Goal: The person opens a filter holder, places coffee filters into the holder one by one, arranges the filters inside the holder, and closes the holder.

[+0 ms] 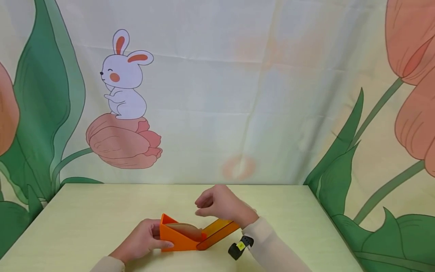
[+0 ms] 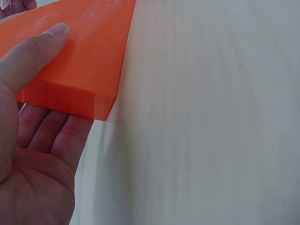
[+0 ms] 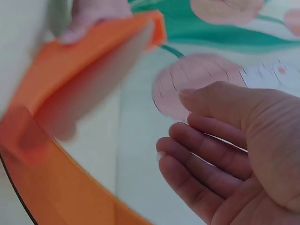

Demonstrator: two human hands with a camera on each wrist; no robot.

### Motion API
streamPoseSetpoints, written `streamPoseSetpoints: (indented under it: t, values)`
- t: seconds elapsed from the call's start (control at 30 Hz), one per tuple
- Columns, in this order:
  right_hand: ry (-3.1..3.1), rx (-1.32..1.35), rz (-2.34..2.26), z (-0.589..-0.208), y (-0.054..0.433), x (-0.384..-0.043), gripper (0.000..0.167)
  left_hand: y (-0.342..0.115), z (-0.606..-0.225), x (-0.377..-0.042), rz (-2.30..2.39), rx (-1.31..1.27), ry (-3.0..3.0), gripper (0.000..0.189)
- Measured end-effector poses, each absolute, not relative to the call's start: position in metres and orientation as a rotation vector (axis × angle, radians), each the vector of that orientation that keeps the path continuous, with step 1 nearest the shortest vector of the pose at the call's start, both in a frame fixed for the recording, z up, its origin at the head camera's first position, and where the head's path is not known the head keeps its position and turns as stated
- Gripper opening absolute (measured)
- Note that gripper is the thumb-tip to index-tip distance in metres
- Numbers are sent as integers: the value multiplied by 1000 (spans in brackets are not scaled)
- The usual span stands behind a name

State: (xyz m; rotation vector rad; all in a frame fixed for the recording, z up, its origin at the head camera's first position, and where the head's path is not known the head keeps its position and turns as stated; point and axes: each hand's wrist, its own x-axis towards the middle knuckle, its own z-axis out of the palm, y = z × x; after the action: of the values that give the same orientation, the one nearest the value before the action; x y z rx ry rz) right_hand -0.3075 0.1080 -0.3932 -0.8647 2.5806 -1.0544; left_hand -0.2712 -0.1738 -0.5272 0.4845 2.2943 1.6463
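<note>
An orange wedge-shaped case [image 1: 181,239] stands on the table, a translucent amber-orange lid [image 1: 217,234] swung out from its right end. Inside the case sits a flat tan piece with a rounded edge [image 1: 186,229]; its kind cannot be told. My left hand [image 1: 146,237] grips the case's left end, thumb on the near face and fingers behind. In the left wrist view that thumb lies across the orange wall [image 2: 89,61]. Above the lid hovers my right hand [image 1: 221,204], fingers loosely bent with nothing between them. The right wrist view shows this hand [image 3: 225,145] apart from the case.
A pale wooden table [image 1: 102,211] lies under the case. Behind it hangs a cloth backdrop [image 1: 204,94] printed with a rabbit and tulips. A black strapped device with a yellow label [image 1: 240,246] is at my right wrist.
</note>
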Motion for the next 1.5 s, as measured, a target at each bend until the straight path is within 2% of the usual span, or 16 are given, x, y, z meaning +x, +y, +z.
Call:
streamPoseSetpoints:
  t: [0.33, 0.83, 1.13, 1.5]
  values:
    - [2781, -676, -965, -395, 160, -350, 24, -173, -525, -272, 1643, 471, 2307, 51]
    - [2911, -217, -897, -469, 201, -394, 36, -174, -524, -271, 1659, 469, 2290, 51]
    - [2886, -66, -838, -489, 204, -400, 36, -174, -523, -268, 1655, 468, 2293, 51]
    - [2863, -6, -737, -488, 199, -396, 32, -173, -522, -268, 1697, 475, 2254, 51]
